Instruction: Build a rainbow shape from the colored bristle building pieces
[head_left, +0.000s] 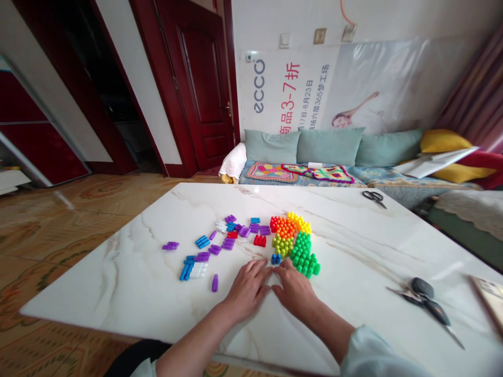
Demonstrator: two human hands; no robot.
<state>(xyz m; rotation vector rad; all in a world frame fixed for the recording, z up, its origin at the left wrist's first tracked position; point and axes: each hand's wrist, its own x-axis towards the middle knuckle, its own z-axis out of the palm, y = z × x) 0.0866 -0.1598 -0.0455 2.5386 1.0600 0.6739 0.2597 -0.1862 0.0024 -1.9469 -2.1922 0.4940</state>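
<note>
My left hand (248, 288) rests on the white marbled table, its thumb apart from the bent fingers, nothing visible in it. Opposite it, my right hand (295, 289) also has its thumb apart, with fingertips close to a few small dark-blue pegs (276, 259); whether they touch is unclear. Beyond the hands stand tight groups of upright plastic pegs: green (303, 255), yellow-green (282, 244), orange (284, 226) and yellow (302, 222). To the left lie loose purple pegs (228, 243), blue pegs (187, 268), white pegs (199, 270) and red pegs (260, 240).
Black-handled scissors (374, 197) lie at the table's far right. Keys with a black fob (423, 298) sit near my right forearm, and a book-like object (489, 298) is at the right edge. A sofa (356, 175) stands behind the table (157, 309).
</note>
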